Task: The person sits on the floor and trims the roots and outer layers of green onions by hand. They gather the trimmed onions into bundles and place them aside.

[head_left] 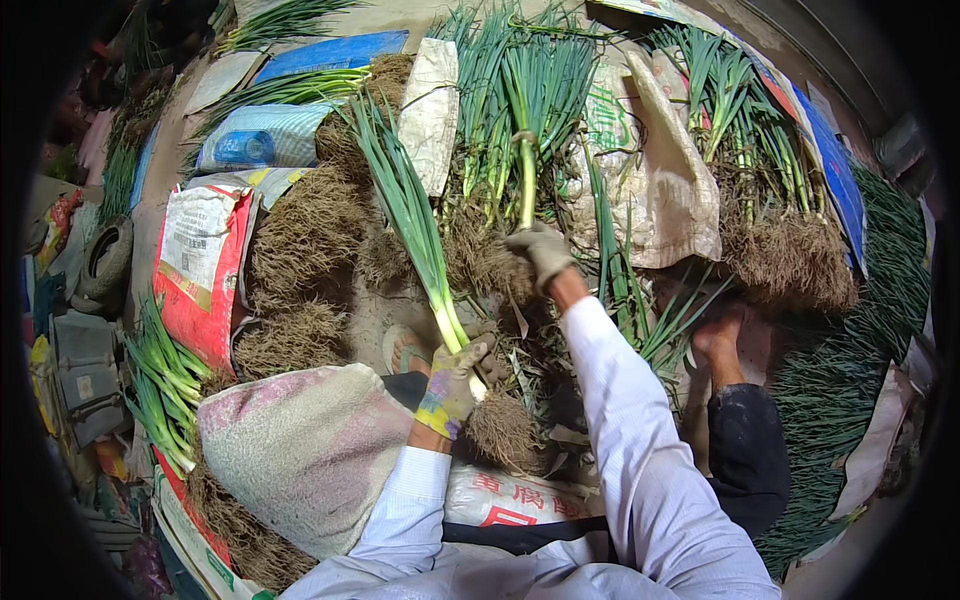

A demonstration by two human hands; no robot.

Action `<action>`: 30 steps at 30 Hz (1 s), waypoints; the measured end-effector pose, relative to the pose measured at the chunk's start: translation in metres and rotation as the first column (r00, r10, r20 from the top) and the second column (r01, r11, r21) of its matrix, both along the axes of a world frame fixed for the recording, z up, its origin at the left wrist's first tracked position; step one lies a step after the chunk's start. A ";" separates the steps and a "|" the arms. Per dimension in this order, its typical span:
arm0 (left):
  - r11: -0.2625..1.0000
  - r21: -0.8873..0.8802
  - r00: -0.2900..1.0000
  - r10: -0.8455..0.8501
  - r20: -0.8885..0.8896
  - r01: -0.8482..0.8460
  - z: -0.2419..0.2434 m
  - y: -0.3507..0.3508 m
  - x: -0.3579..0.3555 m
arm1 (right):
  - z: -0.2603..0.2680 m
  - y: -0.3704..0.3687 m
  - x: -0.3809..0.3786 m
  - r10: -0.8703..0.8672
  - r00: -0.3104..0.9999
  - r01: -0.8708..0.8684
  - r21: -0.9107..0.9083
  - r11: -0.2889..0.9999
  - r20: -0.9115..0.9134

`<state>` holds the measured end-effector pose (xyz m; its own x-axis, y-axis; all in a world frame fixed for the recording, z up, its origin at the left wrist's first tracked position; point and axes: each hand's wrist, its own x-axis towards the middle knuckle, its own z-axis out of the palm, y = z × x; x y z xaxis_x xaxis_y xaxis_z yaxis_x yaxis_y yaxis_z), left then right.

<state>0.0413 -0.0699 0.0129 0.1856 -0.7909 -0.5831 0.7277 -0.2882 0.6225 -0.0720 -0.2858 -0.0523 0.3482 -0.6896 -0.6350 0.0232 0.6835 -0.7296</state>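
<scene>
My left hand (452, 386), in a stained glove with yellow and purple patches, grips the white lower stems of some green onions (416, 232). Their leaves point up and away, and their brown root clump (504, 433) hangs below the hand. My right hand (541, 251), in a grey-beige glove, is at the root end of a thick green onion stalk (527, 176) lying on a heap of others (480, 127). Its fingertips are partly hidden, so whether they close on the stalk is unclear. Dry leaf scraps (525, 360) lie between my feet.
Root bundles (307, 225) and bagged onions lie at the left, beside a red sack (202, 262). A woven sack (660, 172) and more bundled onions (787, 255) lie at the right. A towel (300, 442) covers my left knee. A tyre (105, 259) stands far left.
</scene>
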 end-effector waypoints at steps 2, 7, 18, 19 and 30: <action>0.999 -0.020 0.999 -0.031 -0.031 0.030 0.004 0.005 0.000 | 0.033 0.023 -0.042 -0.259 0.877 0.222 0.137 0.965 0.404; 0.999 0.013 0.999 -0.036 0.012 0.036 0.010 0.014 -0.010 | 0.043 0.097 -0.079 -0.361 0.916 0.356 0.061 0.933 0.174; 0.988 0.137 0.995 -0.084 0.055 0.076 -0.006 0.048 -0.039 | 0.053 0.173 -0.091 -0.093 0.983 0.103 -0.056 0.993 0.160; 0.997 0.067 0.998 -0.032 -0.049 0.035 -0.007 0.050 -0.044 | 0.051 0.180 -0.089 -0.113 0.964 0.130 -0.056 0.990 0.243; 0.985 0.107 0.980 -0.150 0.132 0.137 -0.017 0.065 -0.057 | 0.039 0.179 -0.079 0.205 0.962 -0.237 -0.173 0.956 -0.181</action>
